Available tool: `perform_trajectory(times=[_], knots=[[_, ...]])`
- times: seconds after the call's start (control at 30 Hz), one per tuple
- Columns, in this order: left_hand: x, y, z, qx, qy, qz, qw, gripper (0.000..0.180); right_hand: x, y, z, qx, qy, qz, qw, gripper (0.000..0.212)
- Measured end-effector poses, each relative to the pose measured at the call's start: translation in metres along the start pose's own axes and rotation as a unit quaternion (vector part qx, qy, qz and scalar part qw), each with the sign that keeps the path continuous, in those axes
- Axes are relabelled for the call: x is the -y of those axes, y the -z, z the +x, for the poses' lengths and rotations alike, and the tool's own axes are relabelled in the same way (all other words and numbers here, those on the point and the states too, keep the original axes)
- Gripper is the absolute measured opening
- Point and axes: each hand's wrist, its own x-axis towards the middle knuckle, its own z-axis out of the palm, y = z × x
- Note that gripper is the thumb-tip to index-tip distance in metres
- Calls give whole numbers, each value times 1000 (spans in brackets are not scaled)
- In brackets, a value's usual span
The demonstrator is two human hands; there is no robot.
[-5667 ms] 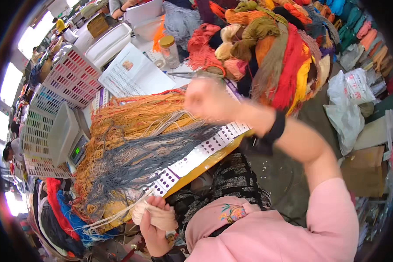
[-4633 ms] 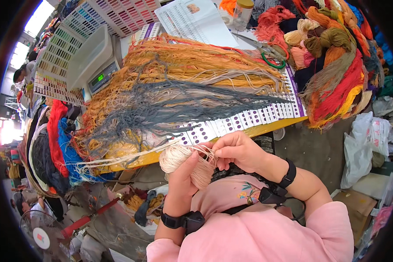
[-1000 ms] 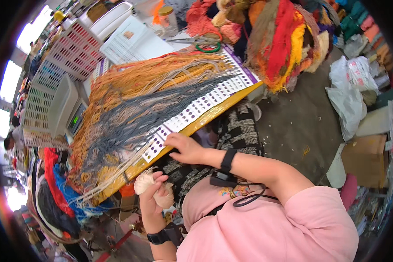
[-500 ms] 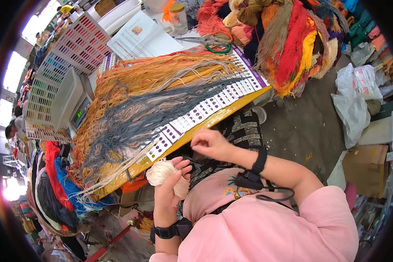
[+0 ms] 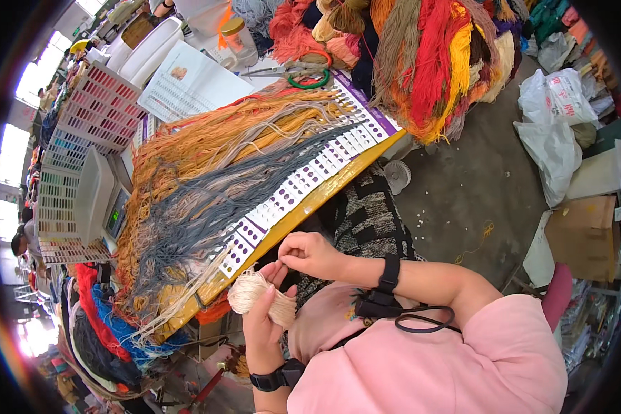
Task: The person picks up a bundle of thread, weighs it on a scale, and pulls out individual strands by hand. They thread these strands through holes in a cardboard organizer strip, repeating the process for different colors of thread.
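A cream ball of yarn (image 5: 245, 295) sits in my left hand (image 5: 262, 319), its thumb and fingers wrapped round it. My right hand (image 5: 315, 257) is closed in a pinch at the left fingertips; whatever it pinches is too small to make out. Just beyond both hands, white and purple cards with punched holes (image 5: 236, 254) line the near edge of the table (image 5: 303, 207). Long strands of dark grey yarn (image 5: 210, 200) and orange yarn (image 5: 193, 148) run from these cards across the tabletop.
Scissors (image 5: 309, 77) with red and green handles, a printed sheet (image 5: 193, 83) and a lidded jar (image 5: 239, 41) lie farther back. Colour charts (image 5: 65, 179) and a scale (image 5: 116, 214) stand left. Yarn hanks (image 5: 431, 62) hang at far right, near plastic bags (image 5: 548, 138).
My right hand has come down and left to the left fingertips, from a spot above them. My left hand still holds the yarn ball. The view has shifted somewhat.
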Motion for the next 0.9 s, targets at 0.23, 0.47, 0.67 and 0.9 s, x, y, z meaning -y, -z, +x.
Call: perform_trajectory(times=[0.23, 0.47, 0.67, 0.9], knots=[[4, -5, 7, 22, 38, -18, 999, 39, -12, 17, -8, -20, -16, -9, 1000, 7], [0, 8, 0, 34, 30, -23, 999, 39, -2, 9, -8, 27, -41, -44, 998, 8], [1, 20, -3, 58, 38, -59, 996, 38, -1, 2, -15, 95, -46, -70, 992, 10], [-6, 22, -7, 76, 57, -50, 994, 37, -4, 0, -28, 157, -87, -80, 980, 8]])
